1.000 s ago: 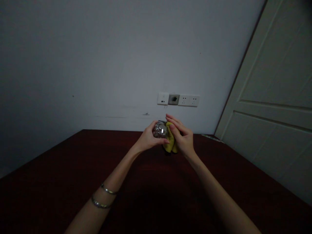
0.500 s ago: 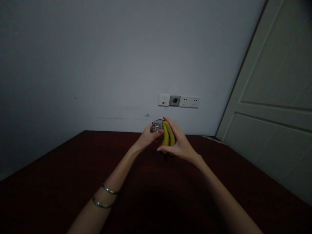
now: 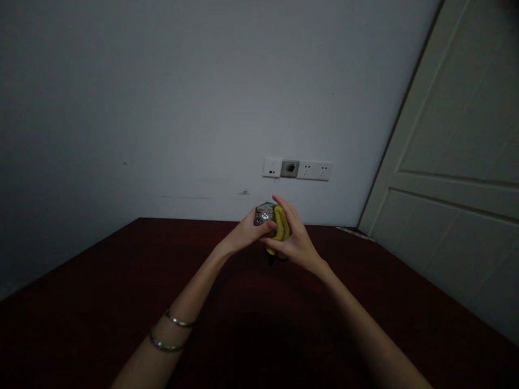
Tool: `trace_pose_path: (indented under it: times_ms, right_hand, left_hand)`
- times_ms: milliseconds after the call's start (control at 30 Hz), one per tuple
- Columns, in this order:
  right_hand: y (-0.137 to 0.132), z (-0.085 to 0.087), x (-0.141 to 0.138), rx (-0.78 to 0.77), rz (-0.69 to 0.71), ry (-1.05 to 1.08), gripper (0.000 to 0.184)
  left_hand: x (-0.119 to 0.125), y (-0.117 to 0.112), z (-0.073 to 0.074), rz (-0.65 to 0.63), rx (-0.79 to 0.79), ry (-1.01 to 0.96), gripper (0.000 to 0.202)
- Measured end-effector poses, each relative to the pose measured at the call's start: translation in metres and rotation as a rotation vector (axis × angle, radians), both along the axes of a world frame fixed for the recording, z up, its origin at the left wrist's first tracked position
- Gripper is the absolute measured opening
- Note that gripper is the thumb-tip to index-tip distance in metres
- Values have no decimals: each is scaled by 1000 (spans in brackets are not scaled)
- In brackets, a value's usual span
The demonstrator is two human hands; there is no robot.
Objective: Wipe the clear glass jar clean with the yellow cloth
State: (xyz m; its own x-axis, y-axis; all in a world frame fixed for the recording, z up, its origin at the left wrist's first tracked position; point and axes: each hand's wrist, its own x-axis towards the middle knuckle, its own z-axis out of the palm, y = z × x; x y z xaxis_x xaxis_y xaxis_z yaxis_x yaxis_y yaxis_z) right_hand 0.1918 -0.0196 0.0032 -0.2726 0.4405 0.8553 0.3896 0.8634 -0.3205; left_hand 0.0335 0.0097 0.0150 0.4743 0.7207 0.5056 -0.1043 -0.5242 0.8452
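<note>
Above the dark red tabletop, my left hand is closed around a shiny, clear-to-silver object with a patterned surface. Its kind is hard to make out in the dim light. My right hand wraps round a small bunch of bananas, with the thumb below and the fingers behind. The bananas press against the right side of the shiny object. Both thumbs come close together in front, hiding part of the yellow fruit. Dark tips of the bunch show underneath.
The dark red table runs back to a pale wall. A row of wall sockets sits just above its far edge. A thin flat strip lies at the back right, near a white panelled door.
The shiny object and the bananas have come closer together and slightly lower. My left thumb now overlaps the bananas more. Both hands keep their hold.
</note>
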Motion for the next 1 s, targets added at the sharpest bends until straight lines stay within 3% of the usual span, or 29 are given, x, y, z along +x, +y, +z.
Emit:
trace_pose_path:
  times_ms: [133, 300, 467, 833, 1000]
  right_hand:
    - [3, -3, -2, -85, 50, 122, 84]
    - [1, 1, -6, -365, 132, 417, 91]
    - [-1, 7, -10, -566, 115, 529, 89]
    - [-1, 6, -19, -602, 164, 525, 46]
    - [0, 4, -20, -607, 204, 446, 39]
  left_hand:
    - [-7, 1, -2, -68, -11, 46, 87]
    - [-12, 3, -5, -159, -99, 119, 102]
    - [-12, 12, -11, -66, -63, 35, 109]
    - [-7, 6, -10, 49, 77, 83, 88]
    - [-8, 7, -11, 57, 56, 124, 77]
